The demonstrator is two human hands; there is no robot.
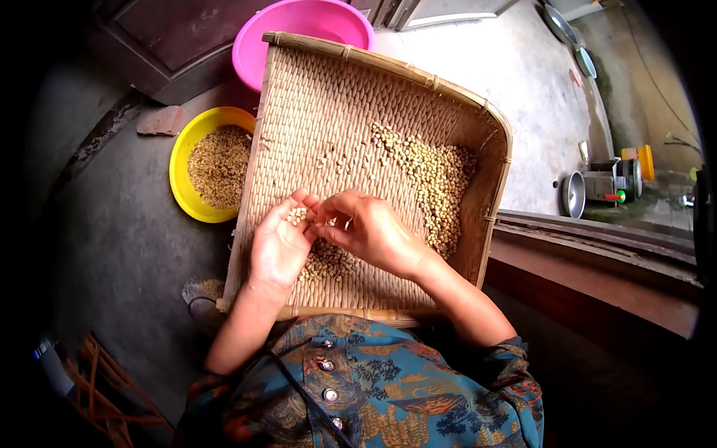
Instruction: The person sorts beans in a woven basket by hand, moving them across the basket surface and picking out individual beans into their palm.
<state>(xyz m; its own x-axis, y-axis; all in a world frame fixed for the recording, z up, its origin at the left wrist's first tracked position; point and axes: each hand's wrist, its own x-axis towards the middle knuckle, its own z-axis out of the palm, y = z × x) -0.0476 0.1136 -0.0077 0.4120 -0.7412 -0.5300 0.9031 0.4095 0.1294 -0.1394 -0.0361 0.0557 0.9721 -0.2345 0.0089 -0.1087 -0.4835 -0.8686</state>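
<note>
My left hand (pixel 275 250) is palm up and cupped, with a few small pale beans (pixel 296 216) lying by its fingers. The fingers of my right hand (pixel 377 233) are pinched together right at the left fingertips; what they hold, if anything, is hidden. Both hands are over a woven bamboo winnowing basket (pixel 314 97). A large heap of similar beans (pixel 441 183) lies along the basket's right side. A smaller pile (pixel 327 261) sits beneath my hands, partly covered by them, and several loose beans are scattered in the middle.
A yellow basin (pixel 179 175) holding brownish grains or beans (pixel 218 166) stands left of the basket. Behind the basket is a pink basin (pixel 299 26). A brick (pixel 160 120) lies by the door. At right are a wooden sill (pixel 590 280) and a metal bowl (pixel 573 195).
</note>
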